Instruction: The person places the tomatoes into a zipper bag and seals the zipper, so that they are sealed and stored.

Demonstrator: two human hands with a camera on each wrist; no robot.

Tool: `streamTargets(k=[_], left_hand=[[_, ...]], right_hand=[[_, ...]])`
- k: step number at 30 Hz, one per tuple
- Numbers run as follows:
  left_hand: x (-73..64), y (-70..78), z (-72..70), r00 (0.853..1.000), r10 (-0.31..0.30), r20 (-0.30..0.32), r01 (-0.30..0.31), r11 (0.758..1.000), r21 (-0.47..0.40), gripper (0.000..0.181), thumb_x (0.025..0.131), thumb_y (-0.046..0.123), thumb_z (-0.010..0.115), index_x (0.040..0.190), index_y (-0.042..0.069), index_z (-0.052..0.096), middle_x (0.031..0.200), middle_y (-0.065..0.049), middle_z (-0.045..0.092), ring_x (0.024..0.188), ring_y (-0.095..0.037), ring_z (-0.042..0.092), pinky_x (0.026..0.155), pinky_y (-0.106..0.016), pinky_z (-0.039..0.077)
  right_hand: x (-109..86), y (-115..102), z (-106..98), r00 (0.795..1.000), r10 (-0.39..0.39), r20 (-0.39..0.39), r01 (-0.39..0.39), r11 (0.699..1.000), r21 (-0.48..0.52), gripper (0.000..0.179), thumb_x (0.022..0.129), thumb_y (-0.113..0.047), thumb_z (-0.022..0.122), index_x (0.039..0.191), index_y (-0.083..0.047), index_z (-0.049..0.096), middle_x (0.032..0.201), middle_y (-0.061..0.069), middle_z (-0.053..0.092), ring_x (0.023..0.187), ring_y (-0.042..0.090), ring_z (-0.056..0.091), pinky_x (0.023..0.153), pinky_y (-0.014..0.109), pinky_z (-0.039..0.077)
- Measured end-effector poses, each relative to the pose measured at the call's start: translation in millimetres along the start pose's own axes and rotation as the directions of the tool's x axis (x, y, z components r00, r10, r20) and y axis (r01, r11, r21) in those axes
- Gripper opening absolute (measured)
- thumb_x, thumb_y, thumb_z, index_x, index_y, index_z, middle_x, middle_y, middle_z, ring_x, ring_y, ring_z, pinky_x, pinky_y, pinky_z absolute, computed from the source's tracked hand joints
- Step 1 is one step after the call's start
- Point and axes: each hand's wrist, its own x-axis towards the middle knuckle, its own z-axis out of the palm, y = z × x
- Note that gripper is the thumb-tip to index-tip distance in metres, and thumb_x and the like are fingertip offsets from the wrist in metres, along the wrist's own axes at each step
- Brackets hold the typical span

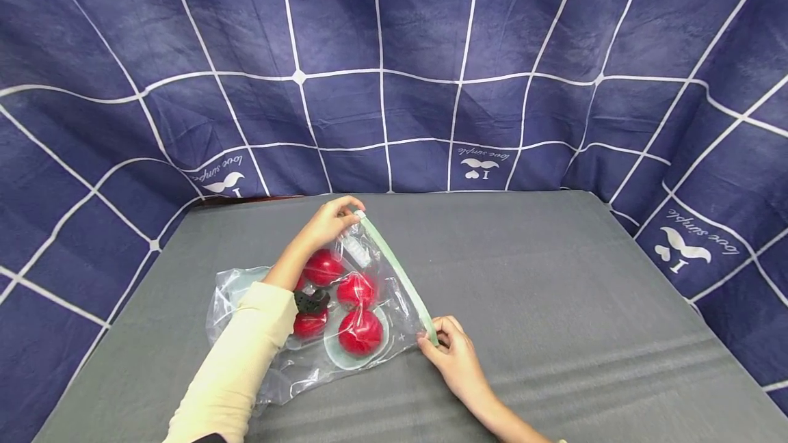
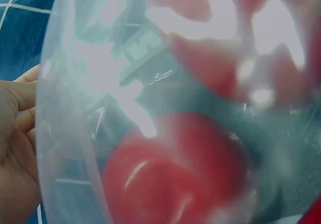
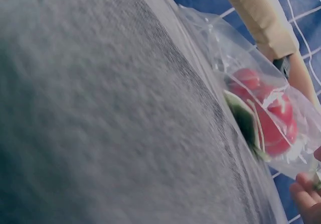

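Observation:
A clear plastic zip bag [image 1: 394, 313] lies on the grey table, with several red round fruits [image 1: 360, 332] inside that look like tomatoes. Along its right edge runs a pale green zip strip [image 1: 399, 272], with a white slider [image 1: 360, 214] at the far end. My left hand [image 1: 332, 221] pinches the bag's far corner beside the slider. At the near end of the strip, my right hand [image 1: 457, 357] pinches the other corner between thumb and fingers. In the left wrist view the fruits [image 2: 175, 169] show blurred through the plastic, partly behind glare.
The grey table [image 1: 554, 279] extends to the right of the bag. A blue curtain with white grid lines [image 1: 425, 115] hangs behind and at both sides. A pale green rounded shape [image 1: 335, 354] shows under one fruit. A black device [image 1: 310, 301] sits at the left wrist.

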Motion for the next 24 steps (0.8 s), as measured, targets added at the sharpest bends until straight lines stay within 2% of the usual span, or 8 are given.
streamTargets(k=[5, 8, 13, 18, 21, 24], left_hand=[[-4.7, -3.9, -4.1, 0.999, -0.022, -0.039, 0.020, 0.999, -0.051, 0.019, 0.087, 0.007, 0.056, 0.106, 0.008, 0.058, 0.079, -0.013, 0.058, 0.054, -0.013, 0.051, 0.047, -0.022, 0.042], [-8.2, -5.5, -5.0, 0.998, -0.024, -0.057, 0.022, 0.999, -0.049, 0.019, 0.088, 0.007, 0.055, 0.107, 0.008, 0.058, 0.079, -0.013, 0.057, 0.054, -0.013, 0.051, 0.046, -0.022, 0.043], [-17.6, -7.5, -6.6, 0.994, -0.056, -0.089, 0.051, 0.997, -0.062, 0.020, 0.089, 0.008, 0.054, 0.109, 0.007, 0.056, 0.081, -0.014, 0.058, 0.054, -0.013, 0.052, 0.046, -0.024, 0.047], [-26.3, -9.3, -7.6, 0.989, -0.077, -0.125, 0.065, 0.993, -0.098, 0.021, 0.089, 0.007, 0.054, 0.109, 0.005, 0.056, 0.082, -0.015, 0.059, 0.053, -0.012, 0.052, 0.047, -0.026, 0.048], [-30.6, -10.7, -8.4, 0.985, -0.073, -0.154, 0.058, 0.993, -0.100, 0.022, 0.088, 0.007, 0.056, 0.109, 0.003, 0.056, 0.079, -0.015, 0.058, 0.053, -0.010, 0.051, 0.048, -0.023, 0.046], [-35.0, -11.8, -9.3, 0.980, -0.079, -0.181, 0.062, 0.993, -0.100, 0.022, 0.087, 0.007, 0.056, 0.109, 0.003, 0.056, 0.076, -0.012, 0.057, 0.055, -0.010, 0.050, 0.050, -0.022, 0.045]], right_hand=[[6.7, 1, -7, 0.999, 0.023, -0.036, -0.025, 0.999, -0.048, 0.015, 0.077, -0.009, 0.069, 0.081, -0.003, 0.056, 0.094, 0.006, 0.055, 0.070, -0.005, 0.057, 0.060, 0.014, 0.047], [12.2, 0, -15, 0.998, 0.055, -0.041, -0.058, 0.996, -0.064, 0.016, 0.077, -0.012, 0.070, 0.083, -0.006, 0.057, 0.088, 0.005, 0.064, 0.066, 0.000, 0.059, 0.057, 0.017, 0.046], [23.3, 2, -27, 0.996, 0.083, -0.028, -0.083, 0.996, 0.015, 0.021, 0.079, -0.013, 0.068, 0.092, -0.002, 0.055, 0.077, 0.010, 0.068, 0.062, 0.006, 0.059, 0.053, 0.022, 0.046], [34.8, 5, -37, 0.992, 0.120, -0.033, -0.118, 0.991, 0.070, 0.024, 0.080, -0.011, 0.066, 0.097, 0.002, 0.055, 0.079, 0.001, 0.068, 0.067, 0.004, 0.058, 0.058, 0.022, 0.047], [41.5, 4, -42, 0.990, 0.137, -0.020, -0.135, 0.988, 0.078, 0.024, 0.082, -0.012, 0.063, 0.100, 0.003, 0.056, 0.081, -0.003, 0.068, 0.072, 0.004, 0.059, 0.065, 0.021, 0.048], [48.7, 3, -46, 0.988, 0.154, 0.011, -0.154, 0.979, 0.132, 0.026, 0.085, -0.013, 0.059, 0.102, 0.006, 0.056, 0.084, -0.004, 0.067, 0.079, 0.003, 0.062, 0.075, 0.020, 0.049]])
